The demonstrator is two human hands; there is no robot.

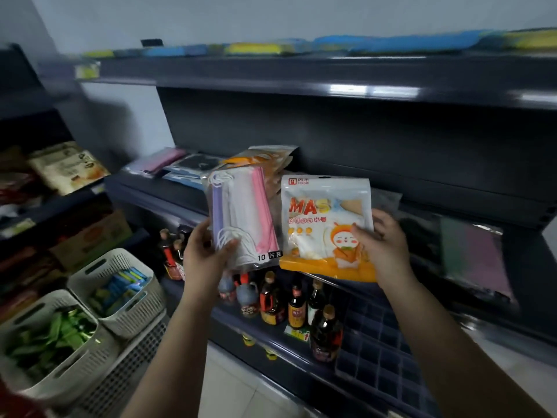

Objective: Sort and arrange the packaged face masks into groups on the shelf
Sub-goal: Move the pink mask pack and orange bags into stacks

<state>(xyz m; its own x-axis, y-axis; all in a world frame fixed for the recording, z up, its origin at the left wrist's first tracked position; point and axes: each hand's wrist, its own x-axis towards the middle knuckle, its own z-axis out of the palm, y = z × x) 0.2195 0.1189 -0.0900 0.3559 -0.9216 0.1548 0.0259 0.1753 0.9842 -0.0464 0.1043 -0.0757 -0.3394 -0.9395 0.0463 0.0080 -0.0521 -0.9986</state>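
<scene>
My left hand (205,251) grips a clear pack of pastel masks (244,212), purple, white and pink, held up in front of the dark shelf (452,206). My right hand (382,242) holds a white and orange children's mask pack (325,224) with a cartoon figure, just right of the first pack. Behind them a stack of orange packs (268,158) lies on the shelf. Further left lie a pink pack (162,161) and a black and blue pack (196,167). To the right lie dark packs (422,236) and a green-pink pack (476,254).
Sauce and oil bottles (295,306) stand on the lower shelf under my hands. Two white baskets (120,285) with green and blue items sit at lower left. Snack bags (66,167) fill the left rack. Blue and yellow goods (391,43) line the top shelf.
</scene>
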